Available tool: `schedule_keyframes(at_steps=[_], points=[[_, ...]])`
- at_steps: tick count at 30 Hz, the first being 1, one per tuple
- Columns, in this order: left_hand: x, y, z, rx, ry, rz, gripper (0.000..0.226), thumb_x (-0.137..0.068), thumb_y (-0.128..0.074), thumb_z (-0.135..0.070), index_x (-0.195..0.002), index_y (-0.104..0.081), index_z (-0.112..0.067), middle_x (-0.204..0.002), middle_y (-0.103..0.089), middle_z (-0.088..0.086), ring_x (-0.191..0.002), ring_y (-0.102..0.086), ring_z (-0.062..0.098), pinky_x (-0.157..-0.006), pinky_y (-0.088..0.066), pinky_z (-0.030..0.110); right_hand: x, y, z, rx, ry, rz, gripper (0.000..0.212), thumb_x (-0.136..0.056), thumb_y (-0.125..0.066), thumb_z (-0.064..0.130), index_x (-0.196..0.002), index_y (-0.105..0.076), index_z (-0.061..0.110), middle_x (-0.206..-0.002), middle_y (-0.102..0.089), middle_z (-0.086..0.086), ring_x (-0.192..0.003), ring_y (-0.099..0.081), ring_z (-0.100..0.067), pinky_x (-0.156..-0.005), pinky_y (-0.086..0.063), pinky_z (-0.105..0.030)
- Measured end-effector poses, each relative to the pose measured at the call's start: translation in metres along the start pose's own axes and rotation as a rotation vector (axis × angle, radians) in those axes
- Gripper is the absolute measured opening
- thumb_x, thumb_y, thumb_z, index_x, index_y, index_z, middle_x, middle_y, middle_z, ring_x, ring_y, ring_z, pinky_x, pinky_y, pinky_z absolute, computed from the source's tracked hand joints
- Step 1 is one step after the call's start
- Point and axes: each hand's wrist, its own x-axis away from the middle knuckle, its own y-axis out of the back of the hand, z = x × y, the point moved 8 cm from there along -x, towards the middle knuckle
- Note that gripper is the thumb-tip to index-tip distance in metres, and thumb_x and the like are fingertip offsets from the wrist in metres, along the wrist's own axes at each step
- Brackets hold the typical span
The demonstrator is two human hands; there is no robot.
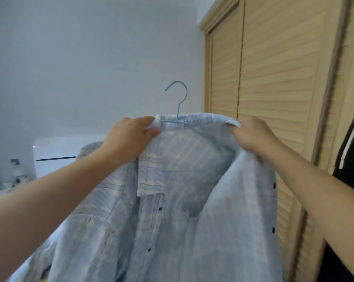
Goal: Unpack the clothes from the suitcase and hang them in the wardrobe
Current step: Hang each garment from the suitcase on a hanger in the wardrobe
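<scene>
I see a plain pale wall (80, 58) filling the view from nine to twelve o'clock. At about eight o'clock a white glossy appliance (58, 151) with a dark horizontal slot stands against it. Farther toward nine o'clock, small blurred items (15, 176) lie in clutter I cannot identify.

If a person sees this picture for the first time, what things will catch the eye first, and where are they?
A pale blue striped shirt fills the middle and bottom, open at the front, on a blue hanger whose hook stands free above the collar. The left hand and the right hand each grip one end of the collar. On the right stands a wardrobe with slatted wooden doors.
</scene>
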Motion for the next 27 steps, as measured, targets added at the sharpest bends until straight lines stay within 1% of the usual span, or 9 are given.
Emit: schedule_keyframes(at_steps=[4, 6, 8, 9, 11, 15, 20, 23, 27], points=[[0.004, 0.003, 0.005, 0.251, 0.091, -0.025, 0.043, -0.092, -0.067, -0.052, -0.128, -0.069, -0.029, -0.124, -0.072, 0.000, -0.117, -0.063, 0.025, -0.088, -0.046, 0.032, 0.047, -0.025, 0.022, 0.006, 0.045, 0.350, 0.072, -0.100, -0.028, 0.064, -0.104, -0.072, 0.007, -0.100, -0.074, -0.017, -0.089, -0.070, -0.034, -0.080, -0.056, -0.038], [0.006, 0.004, 0.003, 0.340, 0.104, -0.017, 0.040, -0.089, -0.071, -0.051, -0.122, -0.073, -0.028, -0.113, -0.074, -0.004, -0.106, -0.066, 0.018, -0.082, -0.043, 0.028, 0.038, 0.003, 0.017, -0.011, 0.073, 0.151, 0.060, -0.100, -0.030, 0.061, -0.096, -0.070, 0.017, -0.101, -0.072, -0.015, -0.097, -0.068, -0.035, -0.087, -0.054, -0.042], [0.010, 0.004, 0.000, 0.417, 0.102, -0.026, 0.033, -0.088, -0.073, -0.049, -0.115, -0.075, -0.030, -0.100, -0.074, -0.007, -0.097, -0.067, 0.014, -0.078, -0.043, 0.027, 0.020, 0.024, 0.007, 0.062, 0.154, -0.042, 0.047, -0.099, -0.035, 0.058, -0.123, -0.061, 0.026, -0.132, -0.059, -0.011, -0.126, -0.051, -0.033, -0.104, -0.042, -0.043], [0.011, 0.005, -0.002, 0.447, 0.099, -0.038, 0.028, -0.089, -0.073, -0.047, -0.112, -0.076, -0.031, -0.095, -0.073, -0.008, -0.094, -0.068, 0.013, -0.077, -0.044, 0.027, 0.018, 0.015, 0.007, 0.039, 0.202, 0.046, 0.050, -0.099, -0.037, 0.057, -0.137, -0.051, 0.028, -0.142, -0.052, -0.007, -0.134, -0.044, -0.030, -0.108, -0.038, -0.042], [0.011, 0.005, -0.004, 0.491, 0.100, -0.046, 0.024, -0.091, -0.072, -0.045, -0.109, -0.076, -0.030, -0.092, -0.074, -0.008, -0.091, -0.069, 0.013, -0.076, -0.047, 0.028, 0.023, -0.023, 0.005, -0.086, 0.278, 0.241, 0.044, -0.100, -0.038, 0.056, -0.134, -0.049, 0.031, -0.129, -0.059, 0.003, -0.125, -0.052, -0.025, -0.096, -0.041, -0.036], [0.010, 0.003, -0.013, 0.439, 0.073, -0.018, 0.028, -0.098, -0.061, -0.047, -0.113, -0.073, -0.027, -0.101, -0.074, -0.003, -0.098, -0.068, 0.020, -0.078, -0.048, 0.033, 0.024, -0.034, 0.002, -0.115, 0.241, -0.033, 0.024, -0.104, -0.037, 0.045, -0.099, -0.050, 0.025, -0.088, -0.059, 0.004, -0.085, -0.054, -0.024, -0.073, -0.031, -0.035], [0.031, 0.003, -0.035, 0.365, 0.007, -0.011, 0.039, -0.098, -0.054, -0.052, -0.128, -0.061, -0.027, -0.102, -0.072, 0.003, -0.100, -0.065, 0.029, -0.080, -0.050, 0.039, 0.029, -0.019, 0.029, -0.285, 0.327, -0.193, 0.029, -0.104, -0.045, 0.030, -0.081, -0.049, 0.013, -0.075, -0.056, 0.001, -0.078, -0.053, -0.027, -0.075, -0.034, -0.039], [0.047, 0.002, -0.028, 0.151, -0.010, -0.028, 0.052, -0.099, -0.041, -0.062, -0.137, -0.049, -0.027, -0.106, -0.069, 0.007, -0.100, -0.064, 0.035, -0.074, -0.045, 0.040, 0.031, 0.002, 0.027, -0.283, 0.340, -0.445, 0.029, -0.098, -0.044, 0.035, -0.073, -0.042, 0.019, -0.070, -0.047, 0.004, -0.072, -0.046, -0.024, -0.072, -0.026, -0.036], [0.071, -0.010, 0.008, -0.045, 0.104, 0.070, 0.070, -0.088, -0.008, -0.075, -0.080, -0.050, -0.020, -0.073, -0.049, 0.003, -0.084, -0.059, 0.040, -0.067, -0.038, 0.040, 0.044, 0.014, 0.037, -0.235, 0.403, -0.608, 0.028, -0.096, -0.050, 0.031, -0.072, -0.039, 0.021, -0.070, -0.042, 0.005, -0.069, -0.040, -0.021, -0.069, -0.024, -0.033]])
